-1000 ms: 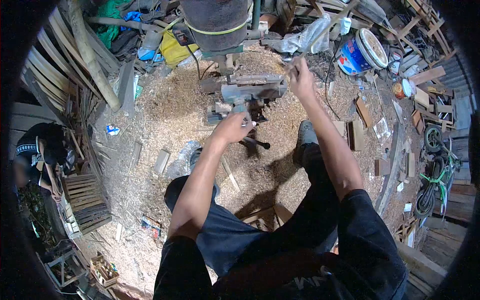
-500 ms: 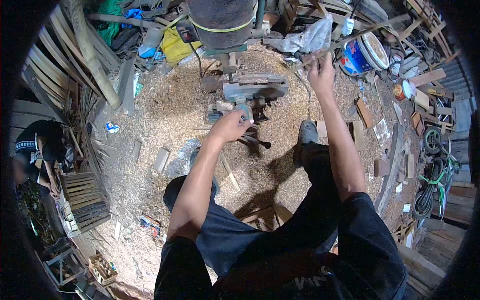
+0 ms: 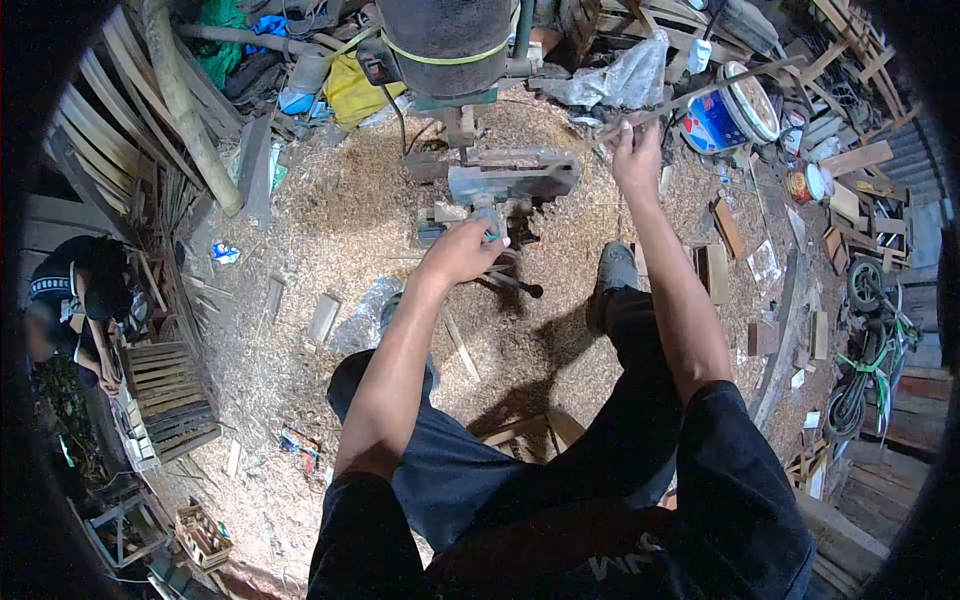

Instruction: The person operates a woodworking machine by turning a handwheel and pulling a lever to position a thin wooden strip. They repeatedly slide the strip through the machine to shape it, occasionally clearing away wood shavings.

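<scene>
My left hand (image 3: 465, 250) is closed around a blue-green knob (image 3: 487, 220) on the near side of a metal vise (image 3: 515, 183). Above the vise hangs a drill press (image 3: 442, 45), its dark body ringed by a yellow band, with the spindle end (image 3: 461, 150) close over the jaws. My right hand (image 3: 638, 160), raised to the right, pinches a long thin wooden strip (image 3: 715, 92). The strip slants from beside the vise's right end up toward the upper right, passing in front of a paint bucket. A dark ball-ended lever (image 3: 530, 290) shows below my left hand.
Sawdust and shavings cover the floor (image 3: 340, 220). A blue and white bucket (image 3: 715, 118) stands at the right, near wood offcuts (image 3: 728, 227) and a small motorbike (image 3: 860, 375). Another person (image 3: 80, 290) crouches at far left beside a slatted wooden piece (image 3: 170, 395).
The strip's far right end has dropped lower and shifted slightly left. My right hand has moved slightly left and down; my left hand stays on the knob.
</scene>
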A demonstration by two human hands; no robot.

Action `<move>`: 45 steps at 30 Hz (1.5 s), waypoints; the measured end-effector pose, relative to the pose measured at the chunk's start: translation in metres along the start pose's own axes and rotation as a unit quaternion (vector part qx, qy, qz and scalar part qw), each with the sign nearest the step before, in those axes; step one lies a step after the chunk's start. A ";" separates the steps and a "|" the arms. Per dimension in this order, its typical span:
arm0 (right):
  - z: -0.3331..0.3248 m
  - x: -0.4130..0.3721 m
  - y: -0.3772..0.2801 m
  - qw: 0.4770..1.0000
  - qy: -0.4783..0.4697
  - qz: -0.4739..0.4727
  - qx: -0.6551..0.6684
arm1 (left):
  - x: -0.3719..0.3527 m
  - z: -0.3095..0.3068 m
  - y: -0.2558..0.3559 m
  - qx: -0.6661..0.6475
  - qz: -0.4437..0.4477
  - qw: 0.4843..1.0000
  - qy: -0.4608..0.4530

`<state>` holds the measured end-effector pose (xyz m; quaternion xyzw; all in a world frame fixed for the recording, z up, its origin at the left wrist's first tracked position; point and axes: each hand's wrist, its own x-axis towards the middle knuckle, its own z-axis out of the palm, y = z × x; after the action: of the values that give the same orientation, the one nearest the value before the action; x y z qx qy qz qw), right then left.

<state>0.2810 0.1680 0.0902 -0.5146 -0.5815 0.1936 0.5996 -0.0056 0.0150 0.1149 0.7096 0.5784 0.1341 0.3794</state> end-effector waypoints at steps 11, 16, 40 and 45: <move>0.061 -0.036 -0.025 0.996 -0.028 -0.082 -0.008 | 0.003 0.008 -0.015 0.016 0.029 0.999 0.010; 0.040 -0.018 -0.050 0.996 -0.023 -0.044 -0.078 | -0.003 0.003 -0.012 -0.002 0.023 1.000 0.020; 0.080 -0.045 -0.054 0.985 -0.107 -0.013 0.132 | -0.006 0.001 -0.012 0.005 0.021 1.000 0.019; 0.053 -0.028 -0.072 0.977 -0.137 -0.147 -0.066 | -0.001 0.005 -0.018 -0.004 0.020 1.000 0.014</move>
<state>0.2003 0.1368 0.1257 -0.4306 -0.7388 0.1336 0.5010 -0.0161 0.0126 0.0993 0.7177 0.5684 0.1541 0.3717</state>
